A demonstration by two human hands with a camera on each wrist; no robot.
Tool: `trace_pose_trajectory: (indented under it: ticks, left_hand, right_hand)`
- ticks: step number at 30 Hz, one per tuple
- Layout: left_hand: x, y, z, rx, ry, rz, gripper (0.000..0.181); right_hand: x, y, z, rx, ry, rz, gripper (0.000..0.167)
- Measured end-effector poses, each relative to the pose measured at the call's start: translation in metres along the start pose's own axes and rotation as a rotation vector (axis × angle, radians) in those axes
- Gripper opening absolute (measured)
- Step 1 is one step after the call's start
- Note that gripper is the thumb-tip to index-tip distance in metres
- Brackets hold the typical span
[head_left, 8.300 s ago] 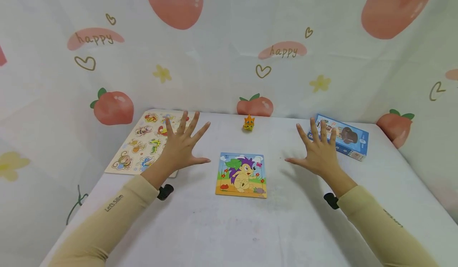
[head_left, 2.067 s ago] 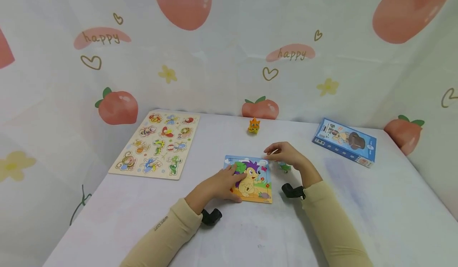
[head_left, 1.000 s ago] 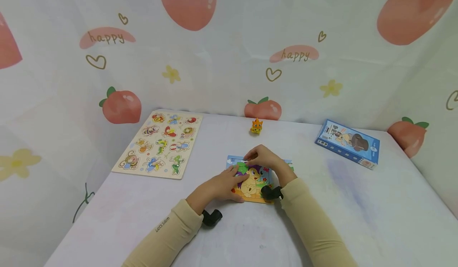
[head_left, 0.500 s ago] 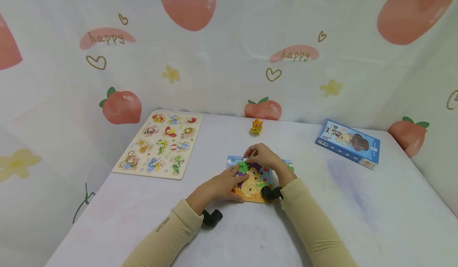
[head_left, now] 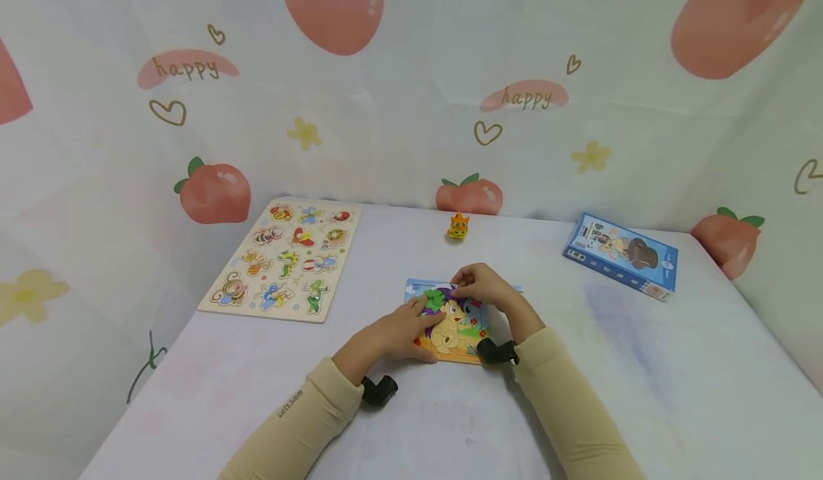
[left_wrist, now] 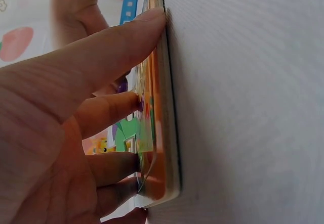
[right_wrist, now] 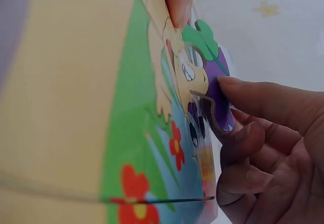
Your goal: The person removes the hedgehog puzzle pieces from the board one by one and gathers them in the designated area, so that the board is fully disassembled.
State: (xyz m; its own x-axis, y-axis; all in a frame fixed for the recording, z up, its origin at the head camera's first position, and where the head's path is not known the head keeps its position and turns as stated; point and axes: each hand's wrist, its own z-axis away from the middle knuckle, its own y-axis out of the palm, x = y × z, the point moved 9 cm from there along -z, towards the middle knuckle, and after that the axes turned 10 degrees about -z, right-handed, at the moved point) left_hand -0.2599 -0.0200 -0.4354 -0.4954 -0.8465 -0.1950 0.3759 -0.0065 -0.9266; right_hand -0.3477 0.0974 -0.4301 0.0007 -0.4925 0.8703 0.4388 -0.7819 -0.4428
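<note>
The square hedgehog puzzle [head_left: 453, 337] lies on the table. My left hand [head_left: 396, 333] rests on its left part with spread fingers; in the left wrist view the thumb of that hand [left_wrist: 76, 82] presses the board's edge. With thumb and fingers my right hand [head_left: 486, 287] pinches a purple puzzle piece [right_wrist: 218, 90] at the puzzle's upper part. In the right wrist view that piece stands tilted up from the board, beside a raised green piece [right_wrist: 200, 36]. Part of the puzzle is hidden by my hands.
A wooden board with insect pictures [head_left: 298, 280] lies at the left. An orange toy figure [head_left: 458, 227] stands behind the puzzle, and a blue box [head_left: 620, 255] lies at the back right. Light blue pieces [head_left: 517, 288] show partly behind my right wrist.
My right hand has moved slightly right along the puzzle's upper part, and a purple piece now shows at its fingertips. My left hand stays on the puzzle.
</note>
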Motion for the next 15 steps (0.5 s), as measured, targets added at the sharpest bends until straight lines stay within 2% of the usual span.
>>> trace_pose_trajectory:
  ticks: [6, 15]
  left_hand:
    - [0.0, 0.0, 0.0, 0.003, -0.004, 0.0, 0.076]
    - [0.0, 0.0, -0.001, -0.003, 0.004, -0.001, 0.076]
  right_hand:
    - [-0.007, 0.001, 0.0, 0.007, 0.033, -0.057, 0.024]
    - [-0.002, -0.019, 0.011, -0.053, 0.039, -0.112, 0.033]
